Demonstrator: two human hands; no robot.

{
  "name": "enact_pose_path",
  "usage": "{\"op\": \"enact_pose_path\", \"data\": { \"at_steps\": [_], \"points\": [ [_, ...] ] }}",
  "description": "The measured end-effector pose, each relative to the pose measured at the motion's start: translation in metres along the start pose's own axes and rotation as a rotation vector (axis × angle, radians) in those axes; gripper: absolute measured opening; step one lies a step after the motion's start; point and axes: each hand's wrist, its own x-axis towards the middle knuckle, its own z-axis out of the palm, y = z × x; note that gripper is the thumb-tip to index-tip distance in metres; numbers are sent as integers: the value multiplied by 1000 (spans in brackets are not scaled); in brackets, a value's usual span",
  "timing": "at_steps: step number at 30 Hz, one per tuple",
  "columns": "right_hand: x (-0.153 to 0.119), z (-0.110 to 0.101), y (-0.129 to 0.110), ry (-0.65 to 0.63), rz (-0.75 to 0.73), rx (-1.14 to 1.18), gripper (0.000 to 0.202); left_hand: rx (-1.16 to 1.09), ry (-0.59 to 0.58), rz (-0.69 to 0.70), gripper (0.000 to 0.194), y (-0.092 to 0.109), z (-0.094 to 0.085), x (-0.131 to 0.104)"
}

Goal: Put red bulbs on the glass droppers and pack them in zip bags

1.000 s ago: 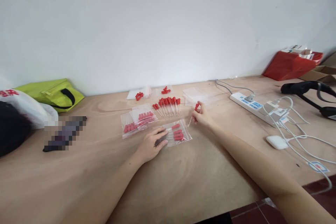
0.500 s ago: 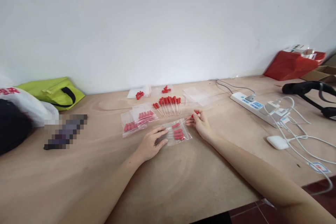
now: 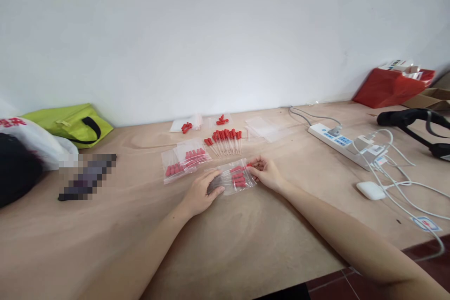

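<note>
A clear plastic zip bag (image 3: pixel 227 191) lies before me with several red-bulbed droppers inside, bulbs toward the right. My left hand (image 3: pixel 201 192) grips its left end between thumb and fingers. At the bag's right end, my right hand (image 3: pixel 267 174) pinches another dropper (image 3: pixel 249 165) by its red bulb; the thin tube points left, at the bag. Just beyond, a row of loose droppers (image 3: pixel 228 136) lies fanned out. Filled bags of droppers (image 3: pixel 195 153) overlap to the left of the row.
Loose red bulbs (image 3: pixel 186 127) lie on bags at the back, with flat plastic bags (image 3: pixel 262 129) farther right. A power strip (image 3: pixel 330 138) and white cables occupy the right side. A green bag (image 3: pixel 70 122) and a pixelated dark object (image 3: pixel 87 177) are at left.
My right hand has moved slightly down and left, bringing the dropper to the bag's right end. The left hand keeps its place on the bag.
</note>
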Motion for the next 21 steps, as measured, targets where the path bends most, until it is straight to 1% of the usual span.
{"op": "enact_pose_path", "data": {
  "at_steps": [2,6,8,10,12,13,16,17,18,21],
  "points": [
    [2,1,4,-17,-29,-110,23,-3,3,6,37,0,0,0],
    [7,2,8,-7,-102,-290,17,0,4,3,37,-1,1,0],
    [8,2,8,-18,-149,-337,16,1,-1,-1,37,-1,1,0],
    [9,2,7,-68,-167,-337,17,-2,-2,4,37,-1,1,0],
    [10,1,3,-115,-116,-280,17,-5,-2,12,36,-1,1,0],
    [10,1,1,-110,-69,-238,17,-7,-5,17,36,-1,0,0],
    [12,0,-6,-19,55,-153,22,-17,-38,39,37,0,-1,0],
    [12,0,-8,-10,80,-152,24,-24,-55,47,38,1,-2,-1],
    [13,-1,-10,-34,95,-164,26,-31,-72,54,38,1,-2,-1],
    [15,-3,-11,-196,116,-221,21,-46,-86,46,41,1,-1,-1]
  ]
}}
